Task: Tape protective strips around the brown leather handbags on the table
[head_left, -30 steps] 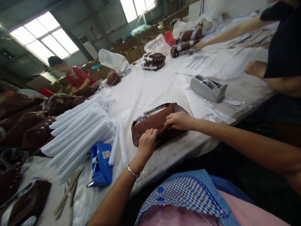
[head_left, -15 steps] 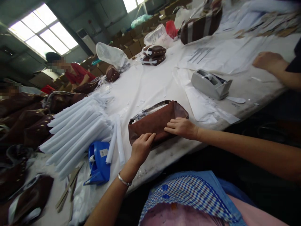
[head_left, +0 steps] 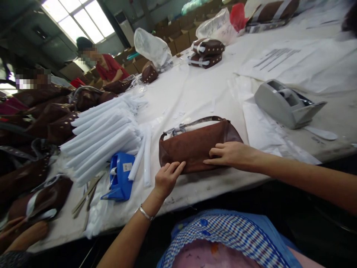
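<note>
A brown bag (head_left: 195,143) with a metal-trimmed top lies on the white table (head_left: 189,93) in front of me. My left hand (head_left: 167,176) presses its lower left edge, fingers stretched out along the leather. My right hand (head_left: 231,154) lies flat on the bag's lower right side, fingers extended and together. Neither hand grips anything.
White foam rolls (head_left: 106,134) are piled to the left, with a blue tape dispenser (head_left: 119,180) below them. A grey tape dispenser (head_left: 287,102) stands at the right. Brown bags (head_left: 41,119) are heaped at far left, wrapped ones (head_left: 206,52) at the back. Other people sit beyond.
The view has swung, so the bag sits more centred. My hands slid down to the bag's lower edge and flattened. The co-worker's arm at the right has left the view.
</note>
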{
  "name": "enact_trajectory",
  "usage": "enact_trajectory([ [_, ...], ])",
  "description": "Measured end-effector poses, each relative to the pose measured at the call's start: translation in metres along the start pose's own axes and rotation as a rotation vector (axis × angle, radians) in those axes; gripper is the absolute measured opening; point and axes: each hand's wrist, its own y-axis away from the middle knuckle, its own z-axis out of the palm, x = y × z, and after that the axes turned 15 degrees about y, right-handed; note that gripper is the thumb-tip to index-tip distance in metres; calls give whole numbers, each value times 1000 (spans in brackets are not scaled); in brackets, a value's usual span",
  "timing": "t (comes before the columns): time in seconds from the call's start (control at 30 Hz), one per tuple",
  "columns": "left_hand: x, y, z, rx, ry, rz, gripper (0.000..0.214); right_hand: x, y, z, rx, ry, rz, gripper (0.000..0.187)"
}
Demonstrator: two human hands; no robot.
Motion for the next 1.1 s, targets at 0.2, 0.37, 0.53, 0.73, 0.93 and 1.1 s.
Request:
enact_trajectory([
  [0.2, -10, -2, 21, -102, 82, -11, 65, 14, 8, 37, 38, -135, -5, 51],
  [0.37, -1, 3, 26, -13, 49, -39, 61, -1, 16, 48, 33, -97, 59, 54],
  [0.53, 18, -20, -20, -122, 322, -200, 37, -5, 16, 46, 58, -65, 73, 53],
  [0.73, 18, -58, -4, 19, 255, -244, 54, -5, 19, 51, 42, -105, 84, 54],
  [0.93, 10, -49, 46, 48, 167, -245, 66, -3, 6, 17, 22, -448, 193, 36],
  [1.1, 6, -48, 45, 69, 166, -231, 69, -11, -18, -3, 201, -172, 510, 46],
])
